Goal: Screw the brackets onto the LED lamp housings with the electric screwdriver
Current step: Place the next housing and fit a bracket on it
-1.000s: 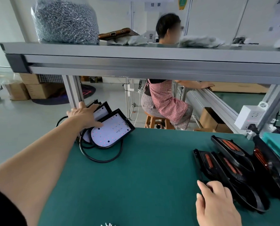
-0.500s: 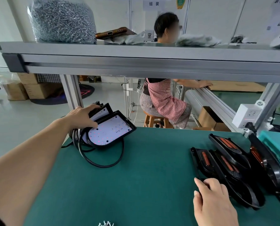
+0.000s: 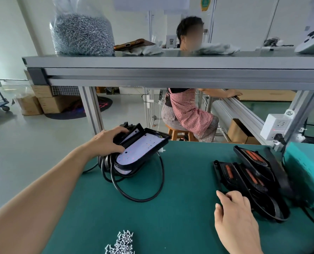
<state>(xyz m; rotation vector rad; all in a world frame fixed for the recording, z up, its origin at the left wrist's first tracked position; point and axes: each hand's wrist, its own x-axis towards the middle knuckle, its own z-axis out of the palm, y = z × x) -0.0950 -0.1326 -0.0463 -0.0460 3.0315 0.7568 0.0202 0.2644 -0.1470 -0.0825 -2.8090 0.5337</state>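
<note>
My left hand (image 3: 110, 142) grips the back edge of a black LED lamp housing (image 3: 139, 149) with a white LED board, tilted up at the far left of the green table. Its black cable (image 3: 143, 180) loops over the mat in front. More housings stand behind it under my fingers. My right hand (image 3: 235, 222) rests flat on the mat at the near right, fingertips touching a row of black housings with orange seals (image 3: 251, 175) that lean against each other. A pile of small silver screws (image 3: 121, 243) lies at the near edge. No screwdriver is in sight.
A grey shelf beam (image 3: 170, 76) crosses above the table, carrying a bag of screws (image 3: 82, 32) and a phone (image 3: 132, 44). A teal box (image 3: 306, 171) and a white power socket (image 3: 276, 126) stand at the right. A person in a checked apron (image 3: 187, 110) sits beyond the table.
My left hand has pulled the front lamp housing toward me, onto the table, with its cable trailing. My right hand has stayed by the row of housings.
</note>
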